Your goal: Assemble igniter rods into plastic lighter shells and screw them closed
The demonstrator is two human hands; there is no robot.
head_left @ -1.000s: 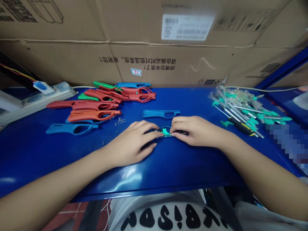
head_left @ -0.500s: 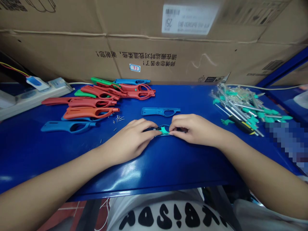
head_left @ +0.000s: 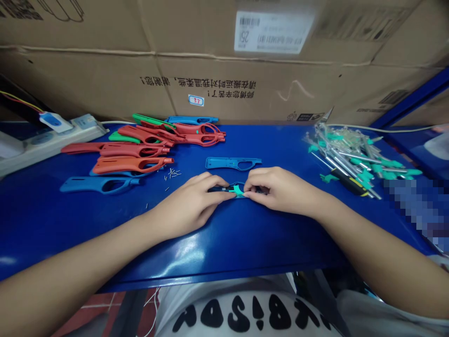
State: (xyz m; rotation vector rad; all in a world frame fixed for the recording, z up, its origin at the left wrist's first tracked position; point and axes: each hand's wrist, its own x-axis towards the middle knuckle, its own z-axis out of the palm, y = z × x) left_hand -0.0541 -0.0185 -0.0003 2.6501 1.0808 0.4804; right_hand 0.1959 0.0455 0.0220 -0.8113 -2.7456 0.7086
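Your left hand (head_left: 199, 201) and right hand (head_left: 280, 189) meet at a blue casing (head_left: 237, 183) that lies on the blue table (head_left: 245, 243), a little way in from the near edge and straight in front of you. A green piece (head_left: 238, 189) sits in the middle of it, showing in the gap between your hands. Your left fingers are narrow and hold the casing's left end, the thumb along the near side, its tip by the green piece. Your right fingers are bent close together and hold the other end, with the thumb tip at the green piece's right edge; you hide too much there to tell whether they pinch that piece as well.

Just beyond your hands lies a separate blue half-shell (head_left: 220, 163). Small metal pins (head_left: 171, 173) are scattered near your left hand. Farther left is a heap of red, orange, green and blue shells (head_left: 131, 149), near a white power strip (head_left: 80, 137). Off to the right, well apart from your hand, metal rods with green ends (head_left: 365, 157) lie piled, a black-and-yellow handle (head_left: 350, 181) among them. A cardboard box (head_left: 210, 65) stands behind everything.
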